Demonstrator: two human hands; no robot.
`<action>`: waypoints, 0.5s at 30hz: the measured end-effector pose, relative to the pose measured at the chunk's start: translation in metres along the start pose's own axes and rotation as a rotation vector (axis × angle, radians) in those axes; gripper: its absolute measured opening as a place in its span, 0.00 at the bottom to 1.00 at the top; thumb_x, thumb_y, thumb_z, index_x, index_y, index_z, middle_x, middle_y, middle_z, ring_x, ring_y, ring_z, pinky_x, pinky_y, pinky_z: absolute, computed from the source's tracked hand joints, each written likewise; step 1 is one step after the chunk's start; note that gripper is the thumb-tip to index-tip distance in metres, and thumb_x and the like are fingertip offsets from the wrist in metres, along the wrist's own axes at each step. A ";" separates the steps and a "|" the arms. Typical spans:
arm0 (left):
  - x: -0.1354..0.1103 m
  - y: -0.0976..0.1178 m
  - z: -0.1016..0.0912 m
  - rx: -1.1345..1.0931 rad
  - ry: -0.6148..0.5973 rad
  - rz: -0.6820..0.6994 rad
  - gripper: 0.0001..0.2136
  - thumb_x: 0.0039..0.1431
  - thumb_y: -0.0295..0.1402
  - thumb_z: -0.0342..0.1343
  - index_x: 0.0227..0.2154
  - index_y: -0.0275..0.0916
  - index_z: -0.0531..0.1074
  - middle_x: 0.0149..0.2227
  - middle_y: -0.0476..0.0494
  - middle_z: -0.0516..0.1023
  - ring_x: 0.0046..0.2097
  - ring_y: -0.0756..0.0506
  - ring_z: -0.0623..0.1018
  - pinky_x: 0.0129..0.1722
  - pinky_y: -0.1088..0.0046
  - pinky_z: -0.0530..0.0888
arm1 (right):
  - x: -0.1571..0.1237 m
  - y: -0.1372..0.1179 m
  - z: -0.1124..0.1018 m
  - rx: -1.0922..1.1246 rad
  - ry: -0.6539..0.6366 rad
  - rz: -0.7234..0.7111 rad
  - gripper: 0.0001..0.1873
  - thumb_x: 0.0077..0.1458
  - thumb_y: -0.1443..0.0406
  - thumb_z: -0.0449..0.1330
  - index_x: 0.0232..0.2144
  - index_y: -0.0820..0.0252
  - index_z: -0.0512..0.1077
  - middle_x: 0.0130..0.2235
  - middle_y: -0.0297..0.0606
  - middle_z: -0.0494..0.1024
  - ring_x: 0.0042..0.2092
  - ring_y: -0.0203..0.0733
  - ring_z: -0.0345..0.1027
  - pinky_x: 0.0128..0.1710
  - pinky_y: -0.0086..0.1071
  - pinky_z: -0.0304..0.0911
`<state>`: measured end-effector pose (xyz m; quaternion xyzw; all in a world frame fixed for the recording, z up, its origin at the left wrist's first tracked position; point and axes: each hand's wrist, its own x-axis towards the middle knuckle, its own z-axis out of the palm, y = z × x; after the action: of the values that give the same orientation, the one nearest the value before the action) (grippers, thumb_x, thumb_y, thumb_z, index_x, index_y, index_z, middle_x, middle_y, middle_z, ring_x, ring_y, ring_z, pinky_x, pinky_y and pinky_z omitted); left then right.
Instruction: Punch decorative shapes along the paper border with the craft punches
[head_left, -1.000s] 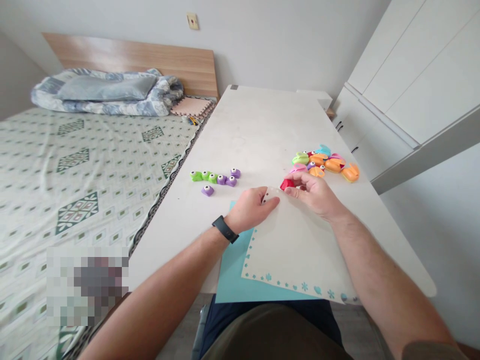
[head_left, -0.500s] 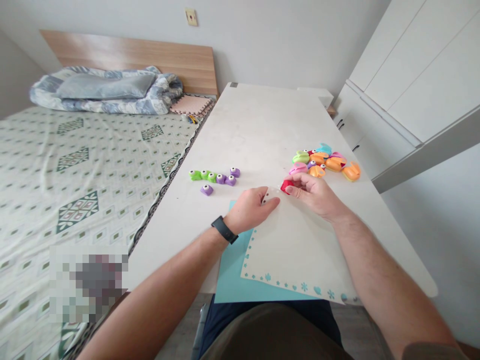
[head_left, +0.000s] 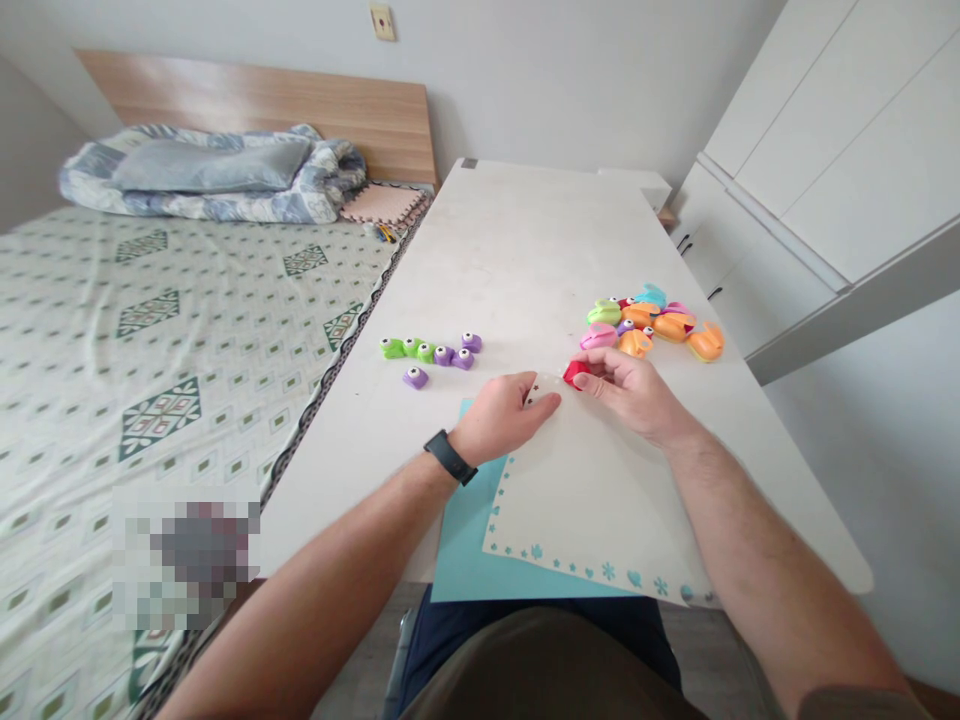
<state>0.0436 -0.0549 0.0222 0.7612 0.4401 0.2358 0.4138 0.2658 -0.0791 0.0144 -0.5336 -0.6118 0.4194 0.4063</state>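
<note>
A white sheet of paper point(head_left: 585, 490) has small shapes punched along its left and near edges. Beneath it lies a light blue sheet point(head_left: 465, 540), showing through the holes. My left hand point(head_left: 506, 412) pinches the white sheet near its far left corner, thumb on top. In my right hand point(head_left: 619, 388) is a small red craft punch point(head_left: 576, 374), held between thumb and fingers at the sheet's far edge. Fingers partly hide the punch. Left of my hands stand several small green punches point(head_left: 411, 348) and purple punches point(head_left: 454, 357).
Larger colourful punches, such as an orange one point(head_left: 705, 342) and a pink one point(head_left: 602, 336), cluster beyond my right hand on the white table point(head_left: 525, 240). A bed point(head_left: 247, 330) adjoins the table's left side. White cabinets point(head_left: 795, 200) stand at the right.
The view has shifted very slightly. Both hands, the red punch and the sheet keep nearly the same places.
</note>
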 end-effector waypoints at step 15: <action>0.003 -0.007 0.005 0.044 0.019 0.031 0.18 0.63 0.45 0.54 0.25 0.38 0.66 0.22 0.53 0.62 0.26 0.51 0.63 0.24 0.73 0.54 | 0.001 0.006 -0.001 -0.096 -0.110 -0.049 0.20 0.59 0.54 0.66 0.51 0.53 0.75 0.47 0.39 0.82 0.48 0.48 0.75 0.49 0.42 0.65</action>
<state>0.0456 -0.0527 0.0135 0.7745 0.4373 0.2399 0.3890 0.2683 -0.0778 0.0092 -0.5135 -0.6655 0.4082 0.3562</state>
